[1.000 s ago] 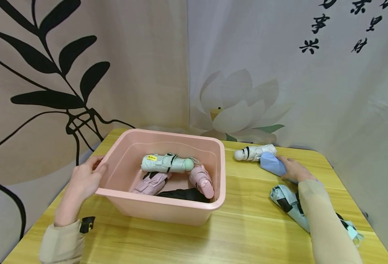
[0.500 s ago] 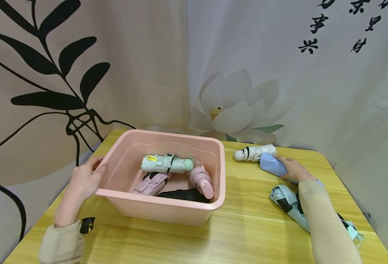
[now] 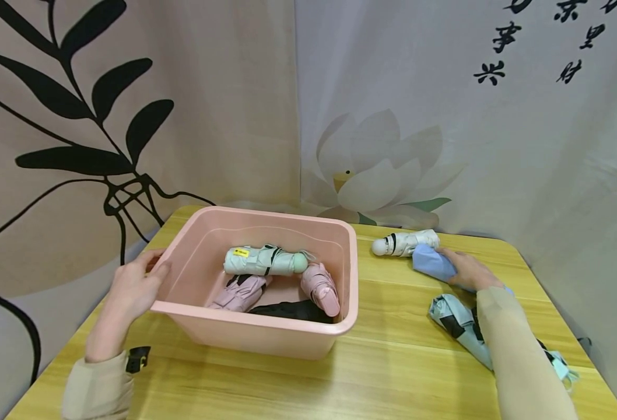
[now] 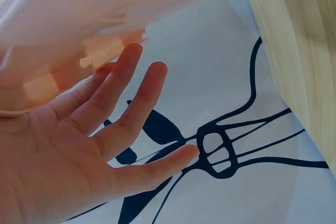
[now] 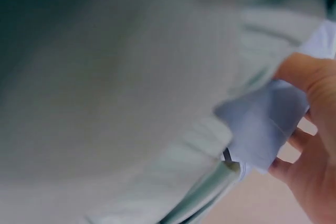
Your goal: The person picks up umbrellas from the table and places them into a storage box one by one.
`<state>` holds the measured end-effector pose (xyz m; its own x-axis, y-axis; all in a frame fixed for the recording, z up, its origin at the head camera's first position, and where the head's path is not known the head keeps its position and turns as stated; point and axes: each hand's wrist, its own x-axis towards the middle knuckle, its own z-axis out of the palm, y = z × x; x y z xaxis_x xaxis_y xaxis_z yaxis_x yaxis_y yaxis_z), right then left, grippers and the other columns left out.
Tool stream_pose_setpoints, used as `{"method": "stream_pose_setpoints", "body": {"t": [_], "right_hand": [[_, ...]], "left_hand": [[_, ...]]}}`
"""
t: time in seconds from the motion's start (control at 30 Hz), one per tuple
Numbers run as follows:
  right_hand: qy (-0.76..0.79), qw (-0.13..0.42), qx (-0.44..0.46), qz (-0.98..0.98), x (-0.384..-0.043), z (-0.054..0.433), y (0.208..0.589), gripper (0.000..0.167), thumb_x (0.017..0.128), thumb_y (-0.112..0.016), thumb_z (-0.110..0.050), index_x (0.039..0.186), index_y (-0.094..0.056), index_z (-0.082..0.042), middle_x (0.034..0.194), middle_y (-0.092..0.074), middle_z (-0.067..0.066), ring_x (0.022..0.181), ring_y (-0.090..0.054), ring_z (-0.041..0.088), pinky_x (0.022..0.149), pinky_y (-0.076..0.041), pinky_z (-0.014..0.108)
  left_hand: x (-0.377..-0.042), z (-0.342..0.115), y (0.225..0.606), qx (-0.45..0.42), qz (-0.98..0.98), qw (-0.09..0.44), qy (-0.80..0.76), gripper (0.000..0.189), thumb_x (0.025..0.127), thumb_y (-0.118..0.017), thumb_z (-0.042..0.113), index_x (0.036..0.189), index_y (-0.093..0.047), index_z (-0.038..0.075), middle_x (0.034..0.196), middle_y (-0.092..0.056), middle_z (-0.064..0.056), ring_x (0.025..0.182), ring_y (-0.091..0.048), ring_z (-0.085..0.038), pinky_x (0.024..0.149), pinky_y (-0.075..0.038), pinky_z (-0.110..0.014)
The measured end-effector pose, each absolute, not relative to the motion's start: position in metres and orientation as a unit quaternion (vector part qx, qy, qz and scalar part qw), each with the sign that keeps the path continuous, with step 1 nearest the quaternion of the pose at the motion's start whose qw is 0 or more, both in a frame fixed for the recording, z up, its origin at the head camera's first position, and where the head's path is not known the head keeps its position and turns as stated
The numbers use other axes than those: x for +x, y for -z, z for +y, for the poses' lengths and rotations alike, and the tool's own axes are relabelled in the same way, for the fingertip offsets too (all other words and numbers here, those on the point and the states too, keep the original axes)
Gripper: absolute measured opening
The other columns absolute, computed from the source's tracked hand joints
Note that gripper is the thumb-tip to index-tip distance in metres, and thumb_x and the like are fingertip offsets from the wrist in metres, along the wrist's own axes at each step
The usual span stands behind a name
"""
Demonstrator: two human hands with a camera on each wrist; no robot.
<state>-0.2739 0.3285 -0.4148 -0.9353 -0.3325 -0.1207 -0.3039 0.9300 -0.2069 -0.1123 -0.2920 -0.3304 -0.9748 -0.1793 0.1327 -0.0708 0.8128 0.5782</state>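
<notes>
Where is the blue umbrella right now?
In the head view, the blue umbrella is right of the pink bin, held in the right hand, between the white umbrella and the teal umbrella.

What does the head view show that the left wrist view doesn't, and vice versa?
Only the head view shows the mint umbrella, mauve umbrella, pink umbrella and black bundle inside the pink bin, plus the right hand holding the blue umbrella, with the white umbrella and gray-blue umbrella nearby.

Only the left wrist view shows the palm of the left hand and the underside of the bin's rim.

Both show the left hand at the bin, the wooden table and the leaf print on the backdrop.
</notes>
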Motion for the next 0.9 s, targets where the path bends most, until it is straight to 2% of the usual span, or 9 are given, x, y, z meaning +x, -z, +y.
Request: {"method": "stream_pose_setpoints", "body": {"t": [0.43,0.9], "right_hand": [[0.091,0.069,-0.146,0.983,-0.273,0.322,0.406,0.074,0.081,-0.069,-0.008,0.145,-0.031,-0.008,0.137,-0.042,0.035,0.12,-0.047,0.051,0.092,-0.042,0.065],[0.081,0.014,-0.18,0.98,-0.268,0.312,0.399,0.069,0.084,-0.066,-0.009,0.144,-0.034,-0.01,0.131,-0.049,0.033,0.113,-0.053,0.049,0.089,-0.044,0.064]], "left_hand": [[-0.111,-0.294,0.33,0.062,-0.948,0.093,0.297,0.053,0.1,-0.036,0.034,0.136,-0.044,-0.005,0.127,-0.054,-0.033,0.115,-0.047,-0.05,0.091,-0.04,-0.059],[-0.111,-0.293,0.33,0.06,-0.948,0.097,0.298,0.053,0.1,-0.036,0.033,0.135,-0.045,-0.005,0.126,-0.054,-0.033,0.115,-0.048,-0.05,0.091,-0.041,-0.058]]}}
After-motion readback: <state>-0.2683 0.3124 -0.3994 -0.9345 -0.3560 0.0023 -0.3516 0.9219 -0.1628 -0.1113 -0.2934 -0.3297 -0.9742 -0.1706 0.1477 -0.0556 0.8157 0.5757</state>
